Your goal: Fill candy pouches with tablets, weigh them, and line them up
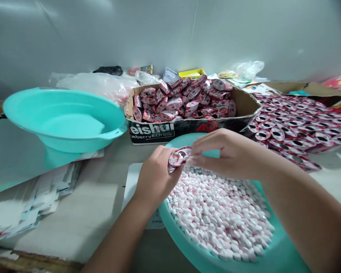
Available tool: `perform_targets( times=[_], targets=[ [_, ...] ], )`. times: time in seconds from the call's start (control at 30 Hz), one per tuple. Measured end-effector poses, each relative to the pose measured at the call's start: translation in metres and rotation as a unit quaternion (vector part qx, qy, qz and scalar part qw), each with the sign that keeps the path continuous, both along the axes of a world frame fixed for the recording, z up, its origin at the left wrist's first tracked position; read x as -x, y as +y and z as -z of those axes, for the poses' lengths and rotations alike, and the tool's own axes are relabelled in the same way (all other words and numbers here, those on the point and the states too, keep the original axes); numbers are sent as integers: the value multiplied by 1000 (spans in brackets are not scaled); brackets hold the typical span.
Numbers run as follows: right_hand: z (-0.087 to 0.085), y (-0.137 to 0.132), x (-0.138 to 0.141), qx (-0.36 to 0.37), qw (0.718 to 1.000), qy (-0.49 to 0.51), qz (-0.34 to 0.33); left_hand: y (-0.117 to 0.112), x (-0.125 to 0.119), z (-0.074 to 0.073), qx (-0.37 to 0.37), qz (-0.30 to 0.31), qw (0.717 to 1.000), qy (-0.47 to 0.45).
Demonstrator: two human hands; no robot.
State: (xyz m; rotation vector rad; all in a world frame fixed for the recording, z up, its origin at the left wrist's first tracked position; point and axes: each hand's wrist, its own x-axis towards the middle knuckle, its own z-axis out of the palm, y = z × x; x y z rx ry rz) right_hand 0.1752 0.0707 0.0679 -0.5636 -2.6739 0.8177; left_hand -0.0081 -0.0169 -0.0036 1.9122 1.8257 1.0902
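My left hand [156, 176] is closed around a small oval candy box [178, 157], pink with a strawberry print, its end tilted up toward me. At that end, the fingertips of my right hand [216, 151] are pinched together over the opening. Something pale shows at the fingertips and looks like candy. Below both hands, a turquoise basin [173, 231] holds a heap of small pinkish-white candies [218, 212]. The basin's far part is partly hidden by my hands. A white flat device [130, 182] shows partly under the basin's left side.
Behind, a cardboard box [159, 131] is piled with filled-looking candy boxes [173, 104]. Open-ended candy boxes [298, 125] stand stacked at right. Another turquoise basin [71, 131] stands at left, above flat white cards [39, 201]. Plastic bags [93, 87] lie along the wall.
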Motion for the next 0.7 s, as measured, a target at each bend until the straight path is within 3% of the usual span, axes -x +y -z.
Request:
perform_targets(
  times=[0.17, 0.47, 0.7],
  targets=[
    [-5, 3, -7, -7, 997, 33, 71, 0, 0, -2, 6, -13, 1000, -17],
    [7, 9, 3, -72, 997, 21, 16, 1, 1, 1, -11, 3, 1000, -22],
    [0, 12, -8, -75, 993, 21, 85, 1, 3, 2, -17, 7, 1000, -19]
  ],
)
